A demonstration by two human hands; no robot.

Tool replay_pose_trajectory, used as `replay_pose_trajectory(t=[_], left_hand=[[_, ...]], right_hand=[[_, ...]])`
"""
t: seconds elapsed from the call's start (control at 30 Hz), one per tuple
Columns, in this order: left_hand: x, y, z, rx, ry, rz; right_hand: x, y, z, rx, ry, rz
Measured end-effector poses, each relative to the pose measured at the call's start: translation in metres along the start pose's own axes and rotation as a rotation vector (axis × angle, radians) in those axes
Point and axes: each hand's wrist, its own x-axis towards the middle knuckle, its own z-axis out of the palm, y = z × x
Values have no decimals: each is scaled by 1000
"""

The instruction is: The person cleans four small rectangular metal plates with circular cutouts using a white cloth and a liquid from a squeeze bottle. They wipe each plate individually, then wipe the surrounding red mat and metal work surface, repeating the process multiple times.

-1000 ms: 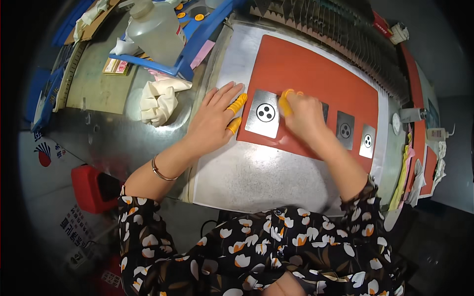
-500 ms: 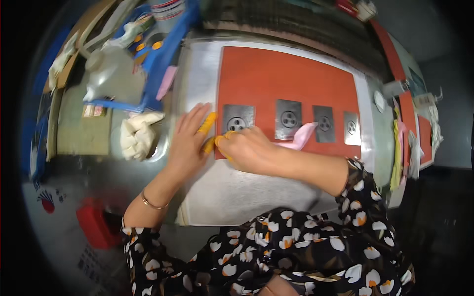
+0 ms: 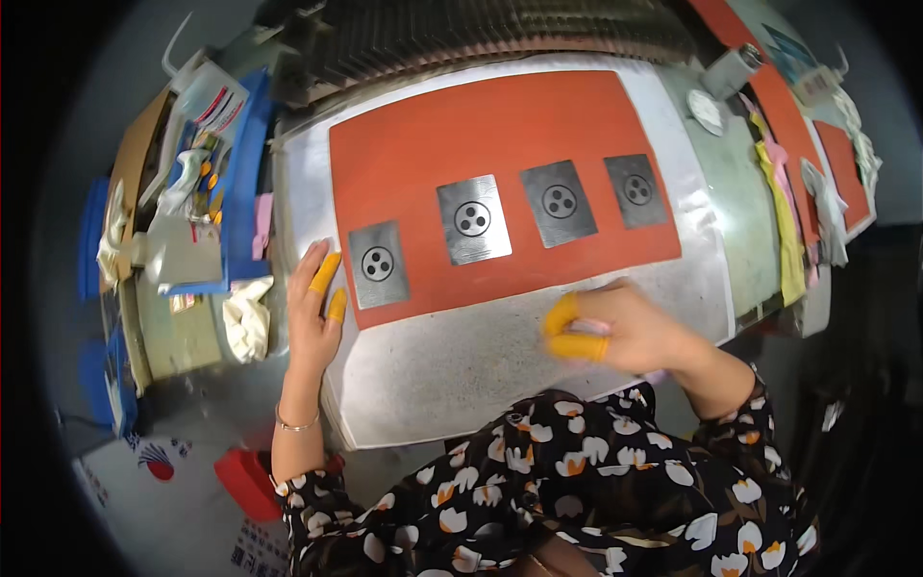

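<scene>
On my remote feed, four metal plates [image 3: 474, 219] cross the red mat [image 3: 461, 125], 8 to 3 o'clock. Left hand [image 3: 314, 322] flat, grip wide, mat's 8; right hand [image 3: 623, 332], 5 o'clock, grip narrow, holding pink cloth [image 3: 589, 326].

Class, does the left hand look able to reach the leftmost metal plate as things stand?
Probably yes: the left hand is at the left edge of the orange mat, beside the leftmost metal plate, and nothing visible lies between them or covers the plate.
</scene>
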Motion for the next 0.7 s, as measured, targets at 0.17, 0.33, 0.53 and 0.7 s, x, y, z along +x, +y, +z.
replay_pose_trajectory(t=[0.17,0.33,0.53,0.7], left_hand=[[-1,1,1,46,20,-26],[1,8,4,133,56,-41],[-1,12,6,212,74,-42],[2,12,7,237,71,-23]], right_hand=[[-42,57,-52,236,327,39],[-60,100,-101,69,556,37],[-78,131,-168,-563,771,96],[-80,179,-199,-573,999,-16]])
